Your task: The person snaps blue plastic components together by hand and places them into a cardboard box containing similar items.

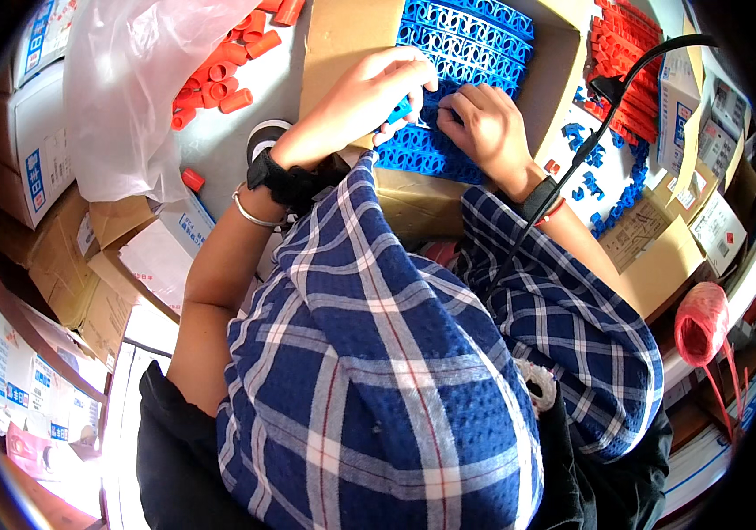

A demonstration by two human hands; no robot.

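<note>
An uncovered cardboard box (418,205) in front of me holds rows of blue plastic strips (462,44) with ring-shaped cut-outs. Over its left part, my left hand (376,88) is closed, thumb and fingers pinching a small blue plastic piece (400,110). My right hand (490,124) rests at the strips to the right, fingers curled inward. Whatever lies under those curled fingers is hidden. A narrow gap separates the two hands.
Red plastic tubes (223,75) lie at the far left beside a translucent plastic bag (117,106). Red strips (625,62) and loose blue pieces (585,185) spread right of the box. A black cable (572,163) crosses over my right wrist. Cartons (38,146) stand at both sides.
</note>
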